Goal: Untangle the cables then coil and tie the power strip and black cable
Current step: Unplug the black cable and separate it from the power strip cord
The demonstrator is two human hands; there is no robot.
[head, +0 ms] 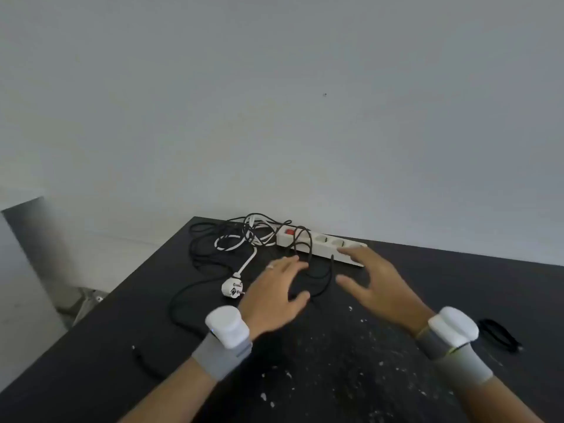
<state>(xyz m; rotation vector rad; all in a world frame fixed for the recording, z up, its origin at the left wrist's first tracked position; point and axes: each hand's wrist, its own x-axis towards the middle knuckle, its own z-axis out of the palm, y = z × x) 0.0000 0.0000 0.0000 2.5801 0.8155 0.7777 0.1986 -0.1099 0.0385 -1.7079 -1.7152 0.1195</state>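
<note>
A white power strip [323, 245] with a red switch lies along the far edge of the black table [457, 285], by the wall. Its white cord [235, 242] loops to the left and ends in a white plug [232, 289]. A black cable [201, 257] is tangled through the cord and over the strip; one loop lies between my hands. My left hand [274, 296] hovers over that loop with fingers spread, holding nothing. My right hand [374, 282] is open too, its fingertips close to the strip's near end.
A small black band or tie [500, 334] lies on the table at the right, beyond my right wrist. White specks are scattered over the near tabletop. The table's left edge drops to the floor. A plain wall rises behind the strip.
</note>
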